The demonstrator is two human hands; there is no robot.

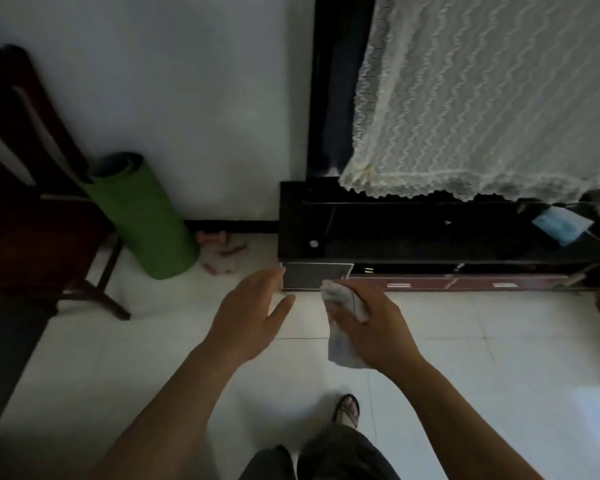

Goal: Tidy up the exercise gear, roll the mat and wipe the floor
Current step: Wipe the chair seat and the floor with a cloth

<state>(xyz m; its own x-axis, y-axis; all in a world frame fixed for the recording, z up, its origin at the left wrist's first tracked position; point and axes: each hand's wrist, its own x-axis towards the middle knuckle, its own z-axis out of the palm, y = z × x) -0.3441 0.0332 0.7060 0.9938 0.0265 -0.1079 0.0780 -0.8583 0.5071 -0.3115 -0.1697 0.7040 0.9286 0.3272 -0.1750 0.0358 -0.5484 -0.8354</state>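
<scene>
Above the white tiled floor (465, 358), the person's 2 hands hang side by side in front of a low black cabinet (395, 233). The left hand (250, 313) is spread, fingers straight, holding nothing. The right hand (371, 327) is curled around a crumpled white cloth (343, 348), which hangs clear of the tiles. At the floor's far edge the rolled green mat (142, 216) stands on end, tilted against the wall (187, 98), just beside a dark wooden chair (32, 202). Small pink dumbbells (212, 237) lie at the mat's base. A lace cover (482, 98) drapes above the cabinet; a blue mask (558, 226) lies on it.
</scene>
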